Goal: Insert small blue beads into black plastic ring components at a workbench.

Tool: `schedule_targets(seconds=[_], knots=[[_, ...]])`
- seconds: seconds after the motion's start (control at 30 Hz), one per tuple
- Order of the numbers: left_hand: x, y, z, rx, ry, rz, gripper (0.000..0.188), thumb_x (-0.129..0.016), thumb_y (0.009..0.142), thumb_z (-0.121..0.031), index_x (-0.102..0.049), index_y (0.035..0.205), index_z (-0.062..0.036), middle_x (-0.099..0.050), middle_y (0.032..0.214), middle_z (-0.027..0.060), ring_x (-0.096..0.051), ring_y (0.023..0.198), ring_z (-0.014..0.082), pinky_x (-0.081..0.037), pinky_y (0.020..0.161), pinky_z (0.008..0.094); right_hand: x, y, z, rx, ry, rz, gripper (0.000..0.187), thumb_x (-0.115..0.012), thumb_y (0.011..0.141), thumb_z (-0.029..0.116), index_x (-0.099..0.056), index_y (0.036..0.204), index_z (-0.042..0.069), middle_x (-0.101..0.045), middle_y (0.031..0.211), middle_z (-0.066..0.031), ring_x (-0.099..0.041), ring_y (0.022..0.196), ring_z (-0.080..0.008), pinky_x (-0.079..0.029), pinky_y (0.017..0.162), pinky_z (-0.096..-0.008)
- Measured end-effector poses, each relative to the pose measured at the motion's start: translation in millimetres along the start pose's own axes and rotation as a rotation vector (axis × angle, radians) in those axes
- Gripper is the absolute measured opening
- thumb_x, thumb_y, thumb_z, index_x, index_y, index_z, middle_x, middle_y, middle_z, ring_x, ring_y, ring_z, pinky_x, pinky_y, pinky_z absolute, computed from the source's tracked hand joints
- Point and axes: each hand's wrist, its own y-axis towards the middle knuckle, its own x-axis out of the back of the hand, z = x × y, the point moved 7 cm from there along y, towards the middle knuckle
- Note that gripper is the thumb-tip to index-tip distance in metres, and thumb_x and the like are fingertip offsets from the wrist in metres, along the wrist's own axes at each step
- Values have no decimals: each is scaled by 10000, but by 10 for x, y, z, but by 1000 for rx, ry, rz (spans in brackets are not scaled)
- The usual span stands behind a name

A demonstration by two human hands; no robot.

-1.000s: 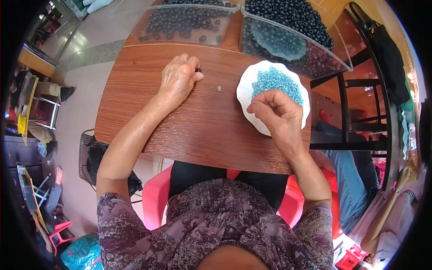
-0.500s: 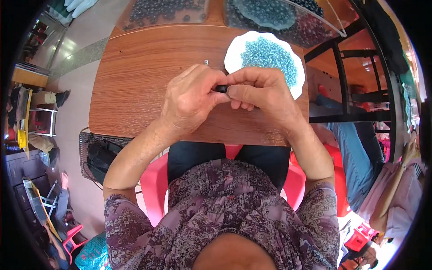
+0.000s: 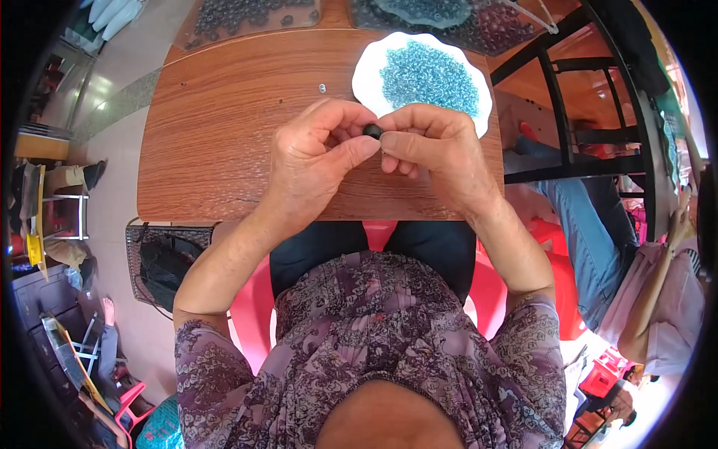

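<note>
A small, round black bead [image 3: 372,131] is pinched between my two hands above the wooden table. My left hand [image 3: 310,161] has thumb and forefinger against its left side, with the other fingers curled. From the right, my right hand [image 3: 441,150] touches it with thumb and fingertips, partly covering it. Just beyond my right hand sits a white scalloped plate [image 3: 366,78] with a heap of tiny clear-blue beads [image 3: 426,78]. One small, shiny clear piece [image 3: 322,88] lies on the table, left of the plate.
Shallow clear trays of dark round beads [image 3: 247,15] and reddish beads [image 3: 505,30] line the table's [image 3: 202,150] far edge. A black metal frame [image 3: 557,112] stands to the right, near a person in jeans [image 3: 580,239]. A dark mesh basket [image 3: 168,262] hangs lower left.
The black bead has turned, showing a rounder face where it looked like a short cylinder. My left thumb and fingers have shifted around it. The whole view has moved slightly.
</note>
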Motion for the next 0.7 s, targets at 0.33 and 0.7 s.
schedule_targets(seconds=[0.33, 0.7], knots=[[-220, 59, -484, -575, 791, 133, 195, -626, 661, 23, -552, 836, -24, -492, 773, 98, -518, 733, 282, -445, 606, 369, 62, -39, -43, 22, 13, -43, 154, -596, 844, 72, -614, 959, -29, -621, 732, -49, -548, 626, -66, -398, 544, -177], [-218, 157, -489, -534, 719, 169, 218, -665, 633, 26, -553, 812, -26, -518, 748, 93, -548, 702, 277, -450, 589, 365, 123, 2, -9, 12, 29, -93, 119, -620, 777, 90, -625, 843, -9, -598, 651, -29, -514, 550, -54, -359, 498, -170]])
